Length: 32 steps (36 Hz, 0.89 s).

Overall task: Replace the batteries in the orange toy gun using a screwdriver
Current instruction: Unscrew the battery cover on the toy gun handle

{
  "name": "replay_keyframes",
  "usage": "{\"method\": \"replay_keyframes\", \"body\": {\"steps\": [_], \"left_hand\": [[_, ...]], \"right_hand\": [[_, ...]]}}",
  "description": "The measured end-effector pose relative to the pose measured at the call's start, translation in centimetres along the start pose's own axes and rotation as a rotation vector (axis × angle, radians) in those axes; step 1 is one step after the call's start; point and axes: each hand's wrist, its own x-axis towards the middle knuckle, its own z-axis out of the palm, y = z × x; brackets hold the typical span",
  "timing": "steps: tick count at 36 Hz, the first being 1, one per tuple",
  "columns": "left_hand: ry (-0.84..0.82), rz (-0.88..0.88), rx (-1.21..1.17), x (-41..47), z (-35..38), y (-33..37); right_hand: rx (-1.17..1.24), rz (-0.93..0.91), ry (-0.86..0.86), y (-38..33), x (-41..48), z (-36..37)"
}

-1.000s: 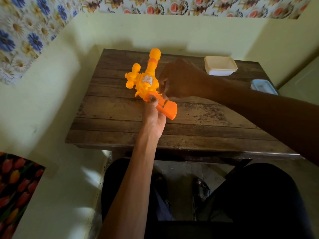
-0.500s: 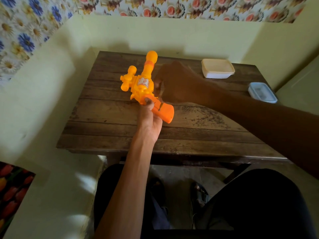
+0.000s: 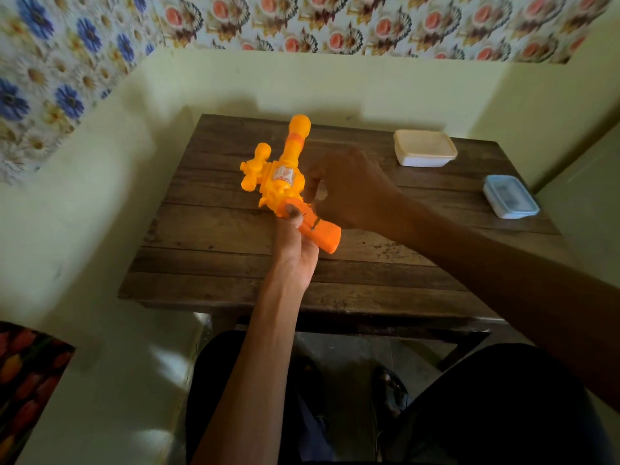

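The orange toy gun (image 3: 288, 169) is held above the wooden table (image 3: 208, 229), barrel pointing away and handle toward me. My left hand (image 3: 295, 250) grips it from below at the top of the handle, thumb on the side. My right hand (image 3: 349, 189) is curled against the gun's right side. A thin metal screwdriver shaft (image 3: 315, 225) sticks out under that hand, its tip on the handle. The rest of the screwdriver is hidden in the fist.
A white lidded box (image 3: 424, 147) stands at the table's back right, and a clear box with a blue lid (image 3: 510, 196) sits at the right edge. Yellow walls close in behind and to the left. My knees are under the front edge.
The right hand has shifted slightly down toward the gun's handle. The left hand keeps the same hold on the gun.
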Motion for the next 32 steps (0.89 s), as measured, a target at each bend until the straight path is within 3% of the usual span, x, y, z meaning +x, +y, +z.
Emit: {"method": "replay_keyframes", "body": {"steps": [3,8,16,25,32], "left_hand": [[-0.024,0.010,0.009,-0.2,-0.1,0.2],[-0.033,-0.006,-0.022,-0.5,0.2,0.1],[-0.036,-0.007,0.010,-0.4,0.1,0.1],[-0.020,-0.003,0.011,-1.0,0.6,0.2],[-0.009,-0.017,0.003,-1.3,0.8,0.3]], "right_hand": [[0.107,0.013,-0.031,0.5,-0.2,-0.4],[0.018,0.071,-0.019,1.1,0.4,-0.2],[-0.068,-0.068,-0.115,0.4,0.7,-0.8],[-0.046,0.000,-0.090,1.0,0.7,-1.0],[-0.033,-0.070,-0.120,1.6,0.7,-1.2]]}}
